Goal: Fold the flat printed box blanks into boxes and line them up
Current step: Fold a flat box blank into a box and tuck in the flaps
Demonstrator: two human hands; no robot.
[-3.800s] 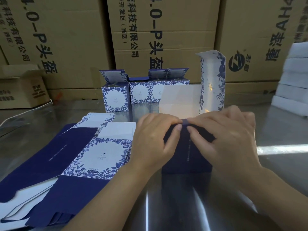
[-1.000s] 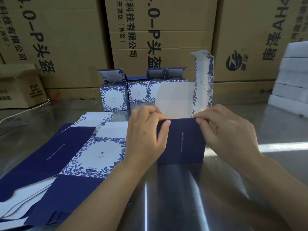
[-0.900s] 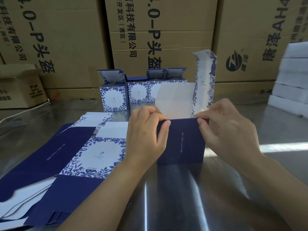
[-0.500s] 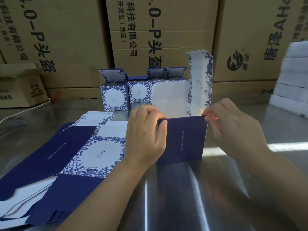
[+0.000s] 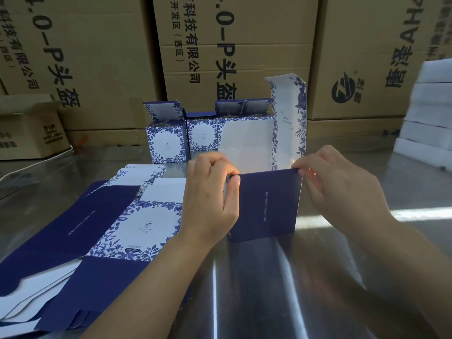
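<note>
Left hand [image 5: 208, 199] and right hand [image 5: 342, 192], earlier together mid-edge, have parted; each pinches a top corner of the box [image 5: 265, 204].

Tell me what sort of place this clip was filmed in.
Probably a warehouse packing station: stacked corrugated shipping cartons line the back, a pile of flat box blanks lies on a metal worktable, and folded boxes stand in a row.

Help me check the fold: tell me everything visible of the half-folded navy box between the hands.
The half-folded navy-and-floral card box stands upright on the shiny metal table, open-topped, white inside. One tall floral flap rises at its far right. The left hand pinches its near-left top corner, the right hand its near-right.
</note>
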